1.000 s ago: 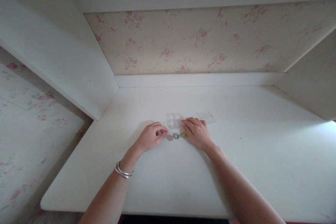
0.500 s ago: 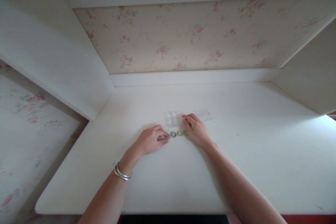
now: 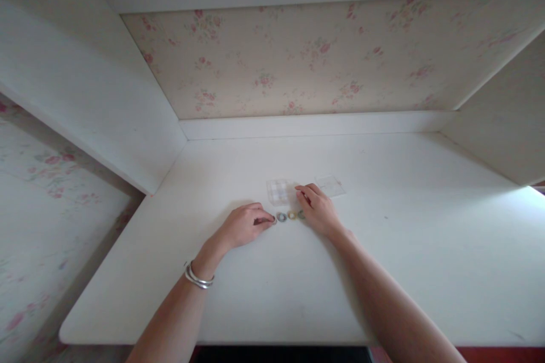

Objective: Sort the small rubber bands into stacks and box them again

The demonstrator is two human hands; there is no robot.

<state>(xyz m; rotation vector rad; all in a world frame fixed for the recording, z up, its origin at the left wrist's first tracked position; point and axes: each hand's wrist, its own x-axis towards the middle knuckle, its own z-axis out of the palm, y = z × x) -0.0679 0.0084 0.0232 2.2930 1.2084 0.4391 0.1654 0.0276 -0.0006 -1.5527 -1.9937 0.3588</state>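
My left hand lies on the white tabletop, thumb and index finger pinched on a small ring-shaped band, mostly hidden by the fingertips. Right of it, a grey-blue ring and a yellowish ring lie in a row. A greenish ring at the row's end is partly covered by my right hand. That hand has its fingers curled together over the right part of a clear plastic compartment box; whether they grip anything is hidden. The transparent lid lies flat behind my right hand.
The white tabletop runs to a low back ledge under floral wallpaper. White side panels stand left and right. A dark shape shows below the front edge.
My left thumb and fingers have closed from a looser curl into a pinch on the leftmost ring. My right hand and the box have hardly moved.
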